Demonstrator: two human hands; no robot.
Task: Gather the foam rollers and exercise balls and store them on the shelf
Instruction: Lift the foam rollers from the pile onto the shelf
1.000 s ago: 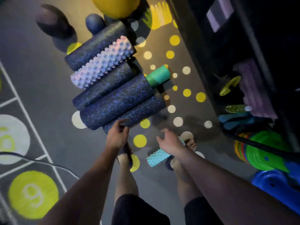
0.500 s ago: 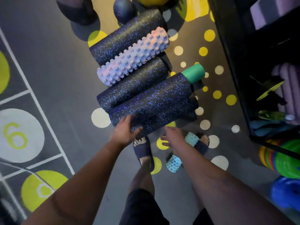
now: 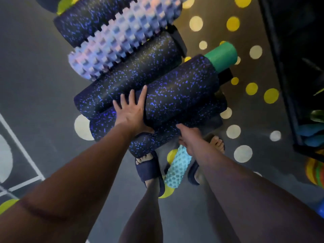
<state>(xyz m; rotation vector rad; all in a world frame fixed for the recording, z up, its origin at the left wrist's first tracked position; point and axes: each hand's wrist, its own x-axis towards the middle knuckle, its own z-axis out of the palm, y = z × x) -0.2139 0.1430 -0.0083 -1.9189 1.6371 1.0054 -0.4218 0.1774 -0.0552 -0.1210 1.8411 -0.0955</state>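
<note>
Wide speckled-dot floor [image 3: 35,76], dark shelf [image 3: 298,50] cut off at the right edge, its contents too dim to read. On the floor, the stack: four speckled rollers [image 3: 133,72] as far as I can count, one knobbly pale roller [image 3: 122,41], one green roller [image 3: 222,55] poking out behind, mostly hidden. Left hand [image 3: 131,114] lies flat on the biggest speckled roller [image 3: 184,92], fingers spread wide, where half a second ago they curled at its end. Right hand [image 3: 188,137] now meets the lowest speckled roller [image 3: 147,144], fingers tucked out of sight, grip impossible to tell. One teal roller [image 3: 177,167] lies between two sandals [image 3: 150,171].
</note>
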